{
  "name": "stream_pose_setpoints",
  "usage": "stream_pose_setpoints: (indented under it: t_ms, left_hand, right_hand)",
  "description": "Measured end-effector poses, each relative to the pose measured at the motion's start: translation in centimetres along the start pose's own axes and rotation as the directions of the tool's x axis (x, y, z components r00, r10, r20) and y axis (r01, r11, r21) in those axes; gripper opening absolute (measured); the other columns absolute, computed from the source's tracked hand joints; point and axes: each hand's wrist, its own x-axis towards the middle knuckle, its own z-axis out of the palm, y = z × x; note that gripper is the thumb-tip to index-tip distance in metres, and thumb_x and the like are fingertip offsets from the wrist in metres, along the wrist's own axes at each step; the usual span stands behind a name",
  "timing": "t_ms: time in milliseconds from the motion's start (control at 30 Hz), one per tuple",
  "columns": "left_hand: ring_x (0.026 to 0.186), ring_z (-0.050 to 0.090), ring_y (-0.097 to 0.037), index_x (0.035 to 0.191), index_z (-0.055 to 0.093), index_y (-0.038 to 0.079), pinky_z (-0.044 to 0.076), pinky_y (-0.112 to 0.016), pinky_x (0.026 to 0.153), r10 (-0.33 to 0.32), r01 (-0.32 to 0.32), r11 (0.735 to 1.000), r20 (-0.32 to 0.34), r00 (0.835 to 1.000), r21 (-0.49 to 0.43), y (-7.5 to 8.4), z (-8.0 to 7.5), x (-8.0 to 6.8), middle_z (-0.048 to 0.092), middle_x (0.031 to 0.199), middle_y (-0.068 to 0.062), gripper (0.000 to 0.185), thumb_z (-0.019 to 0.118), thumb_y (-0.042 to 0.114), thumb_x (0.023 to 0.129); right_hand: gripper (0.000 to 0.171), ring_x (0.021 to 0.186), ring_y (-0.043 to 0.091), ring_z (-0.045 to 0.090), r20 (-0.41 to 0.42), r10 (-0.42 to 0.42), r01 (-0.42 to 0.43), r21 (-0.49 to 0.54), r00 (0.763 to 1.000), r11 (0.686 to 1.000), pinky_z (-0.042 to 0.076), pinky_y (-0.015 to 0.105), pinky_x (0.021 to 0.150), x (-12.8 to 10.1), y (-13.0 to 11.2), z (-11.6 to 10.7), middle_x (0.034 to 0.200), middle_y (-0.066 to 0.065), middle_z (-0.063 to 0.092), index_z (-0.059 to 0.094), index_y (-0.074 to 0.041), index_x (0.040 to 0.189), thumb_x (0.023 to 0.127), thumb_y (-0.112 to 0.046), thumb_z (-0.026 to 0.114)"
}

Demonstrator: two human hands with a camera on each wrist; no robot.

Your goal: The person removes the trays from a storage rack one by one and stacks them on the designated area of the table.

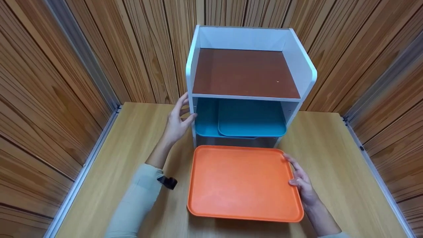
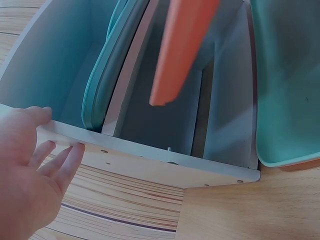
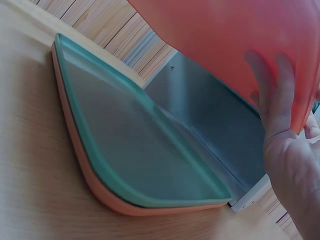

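Your left hand is bracing the white shelf unit with straight fingers while your right hand is gripping the orange tray, whose far edge risks catching the shelf's near lip.

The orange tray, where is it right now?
In the head view, the orange tray is just in front of the white shelf, held at its right edge by the right hand.

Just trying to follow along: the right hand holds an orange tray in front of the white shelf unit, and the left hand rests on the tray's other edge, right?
Not quite. The left hand rests on the side panel of the white shelf unit, not on the orange tray. The right hand does hold the tray's right edge, as the head view shows.
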Motion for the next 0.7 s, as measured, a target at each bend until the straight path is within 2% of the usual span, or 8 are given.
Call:
stream_pose_setpoints:
  t_ms: [133,400,700]
  left_hand:
    - [0.149,0.065,-0.046,0.176,0.035,0.015,0.061,-0.063,0.116,0.008,-0.008,1.000,0.003,1.000,-0.003,0.0,0.0,0.0,0.054,0.170,-0.019,0.074,0.068,0.005,0.110]
    - [0.150,0.065,-0.046,0.177,0.034,0.017,0.061,-0.063,0.117,-0.005,0.005,1.000,0.009,1.000,0.004,0.1,-0.1,0.0,0.053,0.171,-0.018,0.075,0.068,0.007,0.111]
    - [0.149,0.066,-0.044,0.177,0.034,0.018,0.061,-0.062,0.116,-0.003,0.003,1.000,0.015,1.000,-0.004,0.0,-0.1,0.1,0.053,0.171,-0.018,0.075,0.068,0.008,0.111]
  right_hand:
    - [0.082,0.151,0.005,0.058,-0.070,0.013,-0.019,-0.086,0.997,0.996,0.061,0.029,0.117,-0.1,0.5,-0.4,0.169,-0.018,0.040,0.043,-0.036,0.170,0.105,0.011,0.032]
    - [0.087,0.145,0.005,0.062,-0.063,-0.022,0.012,-0.163,0.998,0.987,0.065,0.028,0.110,0.0,1.7,-1.3,0.167,-0.016,0.037,0.042,-0.033,0.171,0.100,0.017,0.032]
    - [0.087,0.137,0.008,0.068,-0.129,0.020,-0.046,-0.198,0.991,0.979,0.068,0.030,0.106,0.0,2.7,-1.7,0.170,-0.018,0.037,0.043,-0.035,0.170,0.100,0.015,0.034]
